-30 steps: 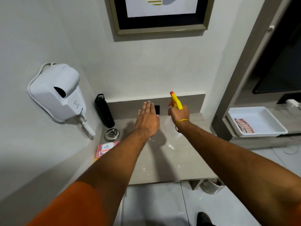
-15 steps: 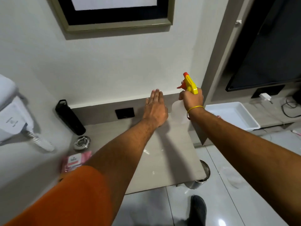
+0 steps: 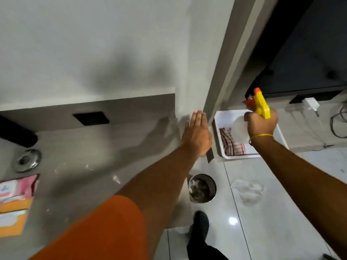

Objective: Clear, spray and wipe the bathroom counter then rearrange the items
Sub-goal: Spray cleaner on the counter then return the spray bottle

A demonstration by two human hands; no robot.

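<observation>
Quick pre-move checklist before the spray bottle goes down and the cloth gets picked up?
1. Right hand grips the spray bottle: ok.
2. Left hand empty, flat, free to take the cloth: ok.
3. Striped cloth within view in the white tray: ok.
4. Counter cleared: not ok; wipes packet, black bottle and metal dish are on it.
5. Counter sprayed: cannot tell; only a few pale flecks show.

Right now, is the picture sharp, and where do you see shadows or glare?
Head view: soft with motion blur, worst on the pink packet; a broad dark shadow on the wall; a bright glare spot on the floor tile; wide-angle bending at the edges.
</observation>
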